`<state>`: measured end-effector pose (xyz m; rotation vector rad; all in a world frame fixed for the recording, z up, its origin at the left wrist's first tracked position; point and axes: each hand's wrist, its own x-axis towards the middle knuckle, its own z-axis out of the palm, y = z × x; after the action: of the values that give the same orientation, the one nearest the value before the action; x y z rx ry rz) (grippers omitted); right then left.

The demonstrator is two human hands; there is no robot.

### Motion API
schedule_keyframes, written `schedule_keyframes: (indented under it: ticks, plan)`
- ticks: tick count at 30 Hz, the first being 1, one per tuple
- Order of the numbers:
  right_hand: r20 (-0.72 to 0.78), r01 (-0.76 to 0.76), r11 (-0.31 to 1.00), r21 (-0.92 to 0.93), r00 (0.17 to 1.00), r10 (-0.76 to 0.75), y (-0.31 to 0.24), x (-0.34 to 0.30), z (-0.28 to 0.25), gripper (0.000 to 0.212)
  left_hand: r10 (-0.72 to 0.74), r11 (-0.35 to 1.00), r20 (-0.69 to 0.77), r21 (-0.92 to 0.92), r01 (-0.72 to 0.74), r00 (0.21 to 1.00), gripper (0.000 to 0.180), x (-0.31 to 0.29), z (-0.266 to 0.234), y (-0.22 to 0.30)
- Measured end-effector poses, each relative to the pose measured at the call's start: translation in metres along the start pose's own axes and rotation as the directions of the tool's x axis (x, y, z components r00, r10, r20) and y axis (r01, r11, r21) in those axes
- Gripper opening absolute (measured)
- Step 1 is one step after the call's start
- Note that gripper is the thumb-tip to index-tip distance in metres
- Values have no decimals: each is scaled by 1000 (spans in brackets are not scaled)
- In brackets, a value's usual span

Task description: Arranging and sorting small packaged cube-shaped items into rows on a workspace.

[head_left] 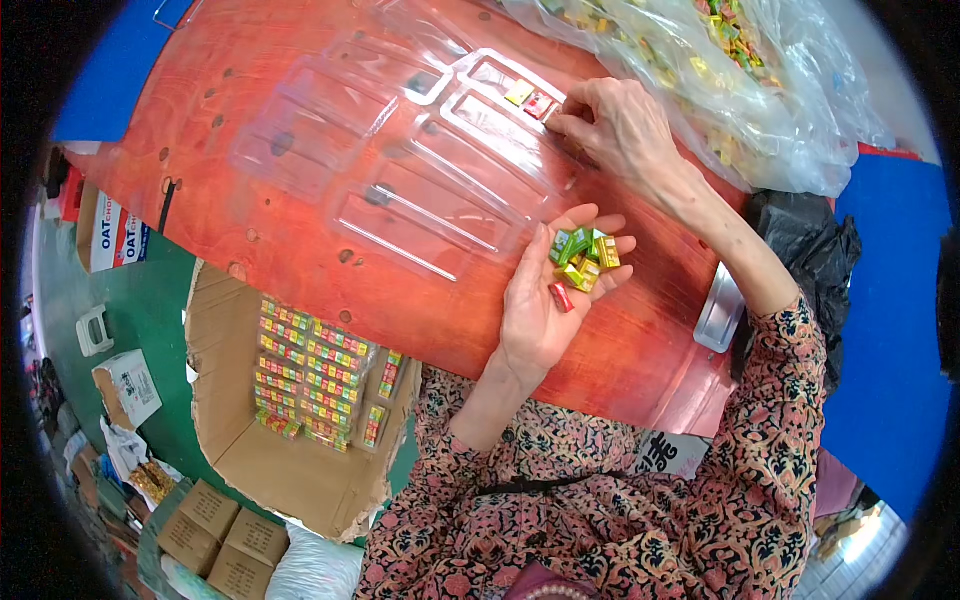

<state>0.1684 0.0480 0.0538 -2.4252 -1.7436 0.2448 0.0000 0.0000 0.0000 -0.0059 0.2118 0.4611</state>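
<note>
My left hand is palm up with the fingers slightly cupped. On it lies a small heap of wrapped candies, green and yellow, with a red one lower on the palm. My right hand is pinched at the near end of a slot in a clear plastic tray; what its fingertips grip, if anything, is hidden. Beside those fingertips, a yellow candy and a red candy sit in that slot. More clear moulded trays lie to the left.
A large clear bag of candies covers the table's far right. Below the left edge of the red table stands a cardboard box holding filled candy packs. A metal tin and black plastic bag are at right.
</note>
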Motion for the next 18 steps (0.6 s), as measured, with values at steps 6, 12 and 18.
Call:
schedule_keyframes:
  ticks: [6, 12, 18]
  plan:
    - [-70, 52, 967, 251, 997, -36, 16, -2, 1, 18, -3, 1000, 2, -18, 3, 1000, 47, 0, 1, -1]
    - [-134, 103, 965, 242, 988, -72, 26, -2, -5, 18, 0, 1000, 2, -11, 0, 1000, 47, 0, 0, 0]
    - [-38, 209, 951, 228, 978, -206, 31, -17, -12, 16, 5, 1000, -15, -12, -6, 1000, 48, 1, 3, 1]
